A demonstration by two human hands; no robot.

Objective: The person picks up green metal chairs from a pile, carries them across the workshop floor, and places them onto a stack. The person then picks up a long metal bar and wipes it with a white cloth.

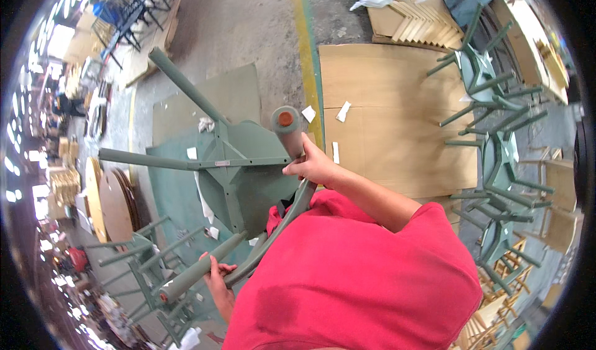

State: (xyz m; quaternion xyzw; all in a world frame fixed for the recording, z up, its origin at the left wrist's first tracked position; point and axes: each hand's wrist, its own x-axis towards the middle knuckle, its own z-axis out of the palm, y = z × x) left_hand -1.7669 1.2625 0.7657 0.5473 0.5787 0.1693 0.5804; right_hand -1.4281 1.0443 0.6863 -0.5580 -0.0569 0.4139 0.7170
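Observation:
I hold a green wooden chair (254, 191) tilted against my front, its underside and legs showing. My right hand (313, 165) is closed around the near right leg (288, 136), close to where it joins the frame. That leg points up at me and has a reddish-orange round end. My left hand (217, 280) is closed on the near left leg (202, 268), beside the curved back rail (273, 241). Two more legs reach away to the far left. A cross brace (225, 162) spans the seat's underside. Part of the chair back is hidden by my red shirt.
Flat cardboard (397, 120) with paper scraps covers the floor to the right. Stacked green chairs (496, 157) stand beyond it. More green chairs (143, 263) are at the lower left. Angled wooden pieces (428, 24) lie near a person in jeans (465, 2) at the far right.

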